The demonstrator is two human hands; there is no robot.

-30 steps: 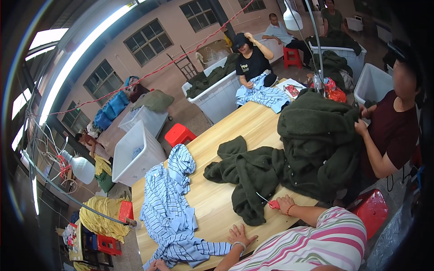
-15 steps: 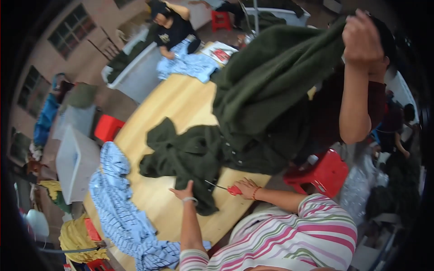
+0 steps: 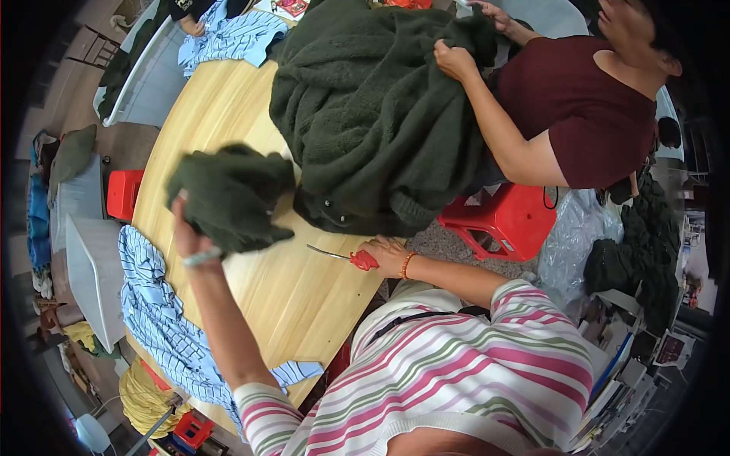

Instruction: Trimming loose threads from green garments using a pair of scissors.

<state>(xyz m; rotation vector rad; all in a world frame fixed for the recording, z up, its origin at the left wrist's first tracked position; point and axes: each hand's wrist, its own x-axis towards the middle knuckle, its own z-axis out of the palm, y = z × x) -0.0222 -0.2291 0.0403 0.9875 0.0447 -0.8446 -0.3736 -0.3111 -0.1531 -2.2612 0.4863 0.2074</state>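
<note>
My left hand (image 3: 192, 234) is closed on the edge of a small dark green knit garment (image 3: 232, 194), blurred by motion over the left part of the table. In my right hand (image 3: 388, 257), near the table's front edge, are red-handled scissors (image 3: 363, 261), their slim metal blades pointing left. Just beyond lies a large heap of dark green knit cloth (image 3: 365, 121), with small buttons along its near edge. A co-worker in a dark red shirt (image 3: 574, 106) holds the far right of that heap with both hands.
The pale wooden table (image 3: 304, 292) has a blue striped shirt (image 3: 163, 304) along its left edge. Another light blue garment (image 3: 228, 38) lies at the far end before a second person. Red stools (image 3: 506, 220), white bins (image 3: 95, 273) and plastic bags (image 3: 570, 235) stand around.
My left hand has taken hold of the small green garment and moved it left and away. The co-worker has lowered the raised large green cloth onto the table. My head view has shifted.
</note>
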